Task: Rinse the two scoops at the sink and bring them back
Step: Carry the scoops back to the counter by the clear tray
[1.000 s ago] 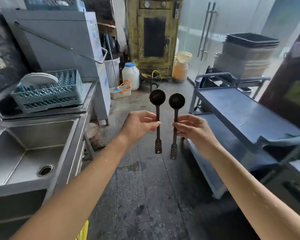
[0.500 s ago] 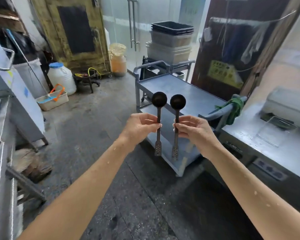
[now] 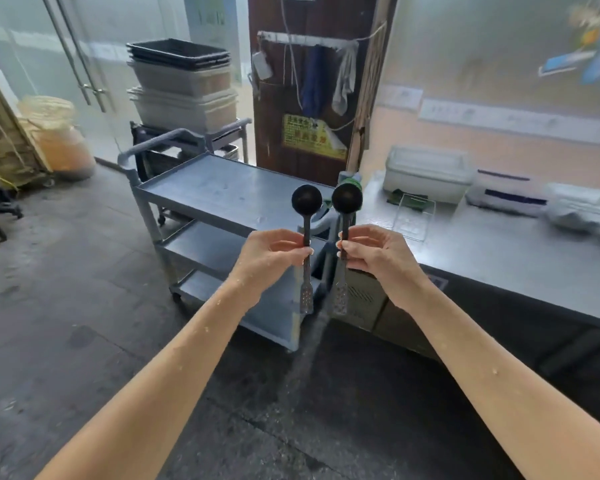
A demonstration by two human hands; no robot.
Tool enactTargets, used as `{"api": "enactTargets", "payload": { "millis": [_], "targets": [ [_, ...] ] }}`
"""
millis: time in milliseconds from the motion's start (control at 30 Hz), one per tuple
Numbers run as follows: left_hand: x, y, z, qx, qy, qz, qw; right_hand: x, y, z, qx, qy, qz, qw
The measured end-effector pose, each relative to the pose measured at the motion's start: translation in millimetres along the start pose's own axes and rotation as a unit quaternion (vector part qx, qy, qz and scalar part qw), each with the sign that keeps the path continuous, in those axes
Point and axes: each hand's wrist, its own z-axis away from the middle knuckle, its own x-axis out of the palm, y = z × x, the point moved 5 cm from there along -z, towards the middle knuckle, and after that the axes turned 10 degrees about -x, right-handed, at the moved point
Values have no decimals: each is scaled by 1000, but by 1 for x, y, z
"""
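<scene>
Two black scoops with round bowls and perforated handle ends stand upright side by side in front of me. My left hand pinches the handle of the left scoop. My right hand grips the handle of the right scoop. The bowls are up, the handle ends point down, and the two scoops are a little apart. Water drops show on both forearms. The sink is out of view.
A grey three-shelf cart stands just beyond my hands, with stacked bins on another cart behind it. A steel counter runs along the right wall, carrying a white lidded box and wrapped items. The floor is wet and dark.
The view has swung right: the sink and dish rack have left the frame, and the cart and steel counter have come in. Both hands keep the scoops upright in the same pose.
</scene>
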Motion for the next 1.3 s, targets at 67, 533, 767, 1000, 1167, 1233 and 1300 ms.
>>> {"api": "enactTargets", "payload": {
  "millis": [67,533,767,1000,1167,1233,1300],
  "targets": [
    [12,3,-12,4,-22,12,1000,-13,2,1,5,23,13,1000],
    [116,28,-93,30,-134,12,991,-120,11,-23,-6,129,66,989],
    [182,46,-144,46,-150,6,988,-189,21,-59,-4,142,74,987],
    [254,71,-199,51,-155,-6,987,-267,29,-107,-10,141,67,988],
    [294,87,-235,53,-148,-6,988,-314,38,-139,-17,147,64,987],
    [306,92,-250,54,-142,-10,988,-331,43,-150,-14,146,68,987],
    [317,95,-264,53,-136,-10,989,-345,48,-161,-10,145,65,987]
  ]
}}
